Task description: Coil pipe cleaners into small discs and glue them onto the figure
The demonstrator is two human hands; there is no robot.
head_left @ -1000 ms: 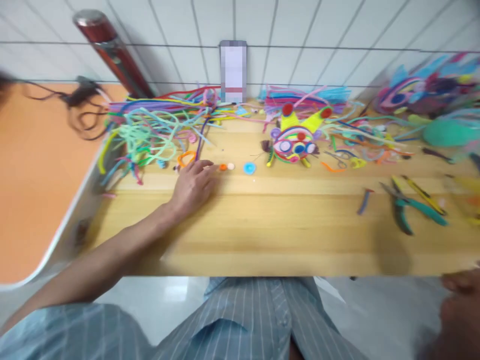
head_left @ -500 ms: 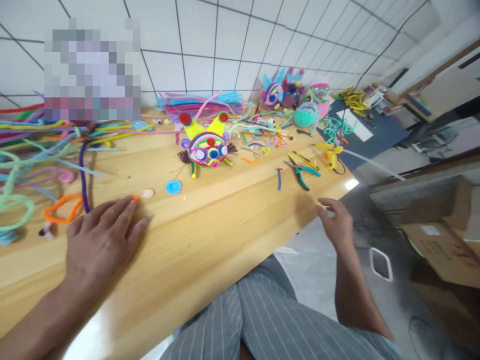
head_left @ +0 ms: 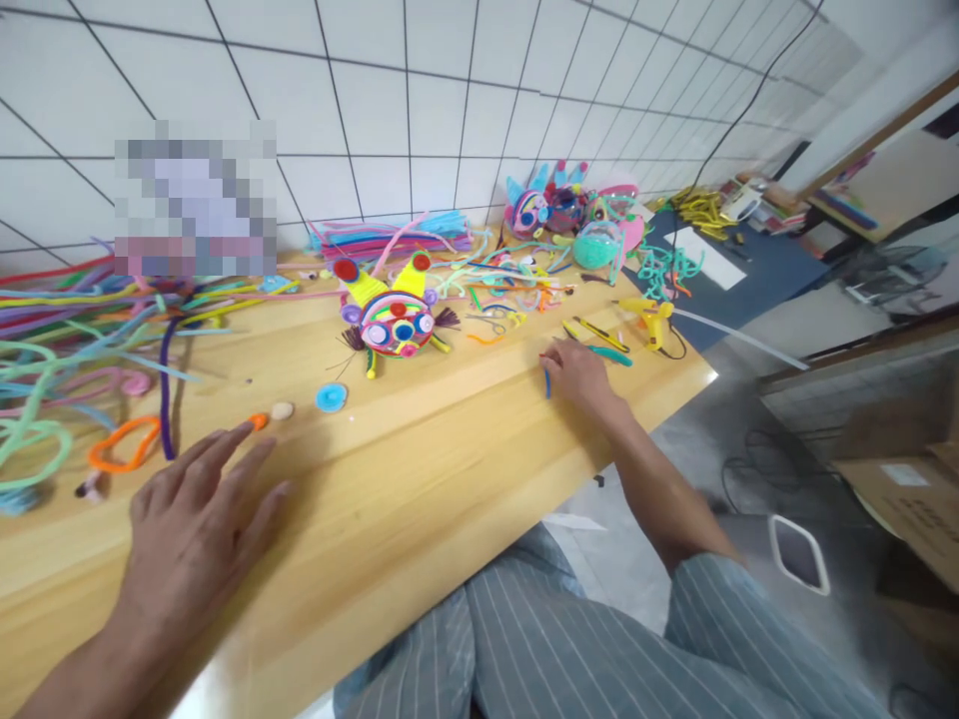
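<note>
My left hand (head_left: 191, 524) lies flat and open on the wooden table (head_left: 420, 469), fingertips just short of a small orange coil (head_left: 258, 420) and a beige coil (head_left: 282, 410). A blue disc (head_left: 331, 397) sits to their right. My right hand (head_left: 580, 374) rests on the table farther right, fingers over the teal-handled pliers (head_left: 610, 353) and touching a short blue pipe-cleaner piece (head_left: 546, 381); whether it grips anything is unclear. A colourful pipe-cleaner creature (head_left: 394, 320) with yellow ears stands between the hands, farther back.
Loose pipe cleaners (head_left: 67, 330) pile up at the left, with an orange loop (head_left: 124, 444). A yellow glue gun (head_left: 650, 318), scissors (head_left: 490, 322) and more craft figures (head_left: 569, 215) lie to the right. Tiled wall behind; cardboard box (head_left: 910, 499) on the floor.
My right hand rose from below the table edge onto the table by the pliers. My left hand slid slightly back from the orange coil. The view swung right.
</note>
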